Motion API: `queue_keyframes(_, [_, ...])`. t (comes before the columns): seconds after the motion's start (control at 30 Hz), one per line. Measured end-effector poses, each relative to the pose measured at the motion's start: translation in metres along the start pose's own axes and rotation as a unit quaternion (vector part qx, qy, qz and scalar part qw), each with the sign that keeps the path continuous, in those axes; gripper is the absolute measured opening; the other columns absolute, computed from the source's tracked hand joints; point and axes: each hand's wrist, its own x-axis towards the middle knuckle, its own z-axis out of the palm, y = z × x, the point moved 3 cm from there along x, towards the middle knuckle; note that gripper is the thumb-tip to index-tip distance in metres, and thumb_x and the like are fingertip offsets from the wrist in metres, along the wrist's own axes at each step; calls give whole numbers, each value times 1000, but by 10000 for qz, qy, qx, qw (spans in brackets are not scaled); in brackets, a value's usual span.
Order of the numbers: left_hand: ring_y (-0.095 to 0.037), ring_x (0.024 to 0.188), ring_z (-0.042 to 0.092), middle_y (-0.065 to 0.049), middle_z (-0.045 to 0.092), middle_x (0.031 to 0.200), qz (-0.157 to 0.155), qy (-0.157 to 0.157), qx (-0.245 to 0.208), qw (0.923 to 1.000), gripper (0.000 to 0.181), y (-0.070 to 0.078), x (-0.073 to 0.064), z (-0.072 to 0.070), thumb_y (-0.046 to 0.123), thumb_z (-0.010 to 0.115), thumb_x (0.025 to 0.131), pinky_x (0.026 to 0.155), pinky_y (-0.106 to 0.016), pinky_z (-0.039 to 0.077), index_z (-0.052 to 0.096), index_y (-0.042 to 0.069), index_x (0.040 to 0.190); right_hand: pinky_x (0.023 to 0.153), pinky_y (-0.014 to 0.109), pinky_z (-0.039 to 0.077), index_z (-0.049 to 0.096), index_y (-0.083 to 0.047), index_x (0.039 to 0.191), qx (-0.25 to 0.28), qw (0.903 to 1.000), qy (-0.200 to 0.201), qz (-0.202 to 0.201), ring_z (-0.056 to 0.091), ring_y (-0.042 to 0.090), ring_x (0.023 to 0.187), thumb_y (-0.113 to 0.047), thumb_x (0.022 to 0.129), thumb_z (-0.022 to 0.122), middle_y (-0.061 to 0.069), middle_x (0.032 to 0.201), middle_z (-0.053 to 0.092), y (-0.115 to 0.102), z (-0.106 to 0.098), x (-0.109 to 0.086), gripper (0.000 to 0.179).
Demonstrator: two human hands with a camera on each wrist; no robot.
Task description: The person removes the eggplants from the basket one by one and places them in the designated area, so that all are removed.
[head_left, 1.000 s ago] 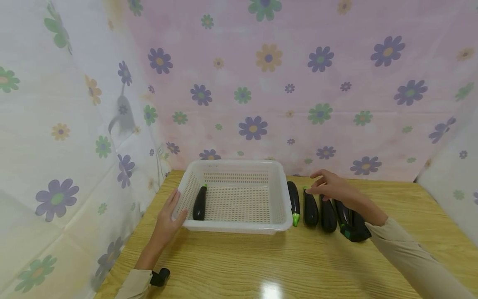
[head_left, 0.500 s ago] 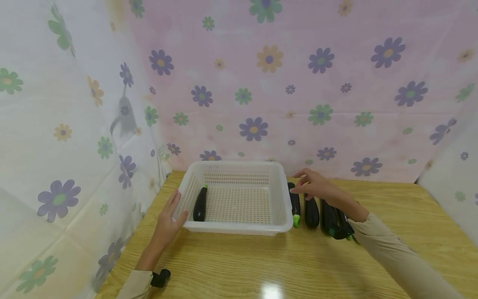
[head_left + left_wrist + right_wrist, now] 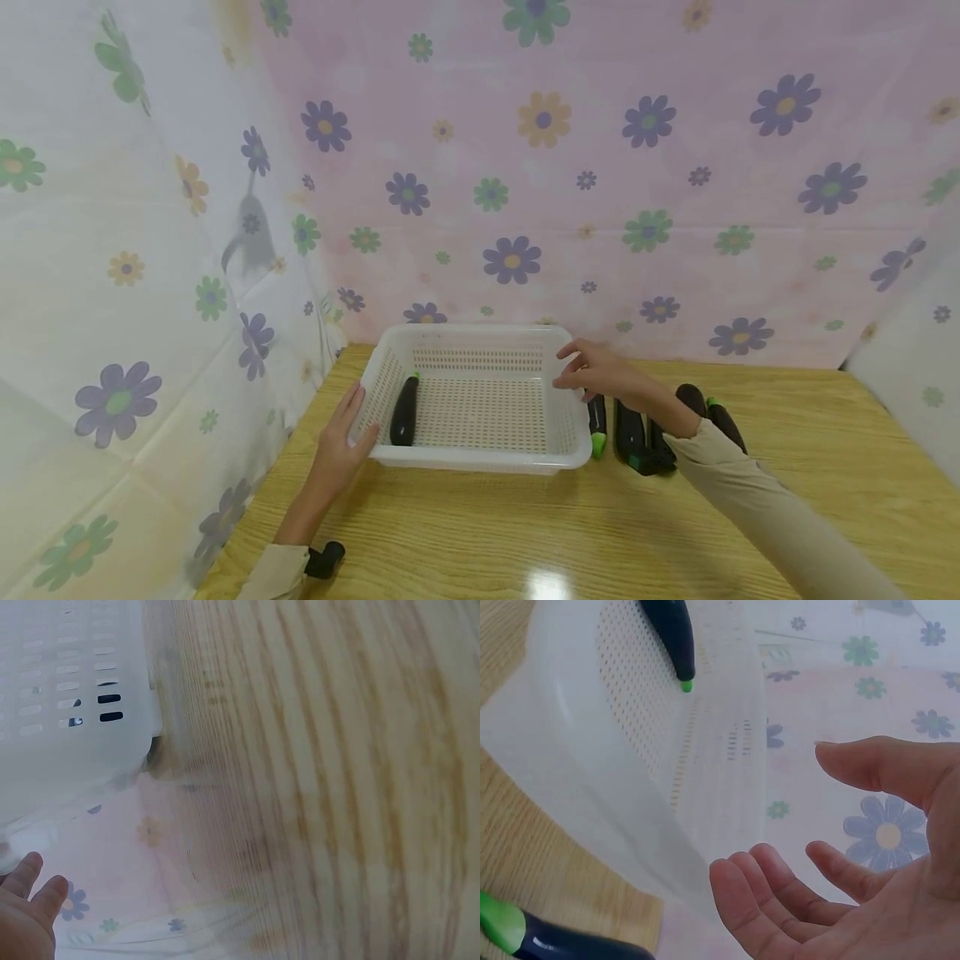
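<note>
A white plastic basket (image 3: 480,458) with slotted walls sits on the wooden table, one dark eggplant (image 3: 405,410) lying along its left side. My left hand (image 3: 339,446) rests at the basket's left rim, fingers straight along the outer wall and thumb by the front corner. Over the right rim hovers my right hand (image 3: 600,373), holding nothing. In the right wrist view that hand (image 3: 840,877) has its thumb spread well apart from loosely bent fingers. Just outside the right wall lies another eggplant (image 3: 597,423), green cap toward me, partly hidden under the hand.
Several more eggplants (image 3: 726,425) lie right of the basket, partly covered by my right forearm and the black wrist camera (image 3: 651,462). A flowered cloth (image 3: 525,167) hangs behind the table, and another covers the left side. Bare wood (image 3: 465,533) stretches in front.
My right hand has moved left, from above the row of eggplants to over the basket's right rim. Eggplants farther right have come into view behind the forearm. The left hand stays put.
</note>
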Motion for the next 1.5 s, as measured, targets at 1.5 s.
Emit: queue_keyframes(1.5, [-31, 124, 31, -8, 26, 142, -7, 23, 28, 10000, 63, 0, 0, 1, 18, 62, 81, 92, -48, 34, 34, 0, 134, 72, 45, 48, 40, -3, 123, 177, 9960, -861, 162, 53, 35, 92, -30, 76, 67, 11, 104, 47, -38, 85, 99, 60])
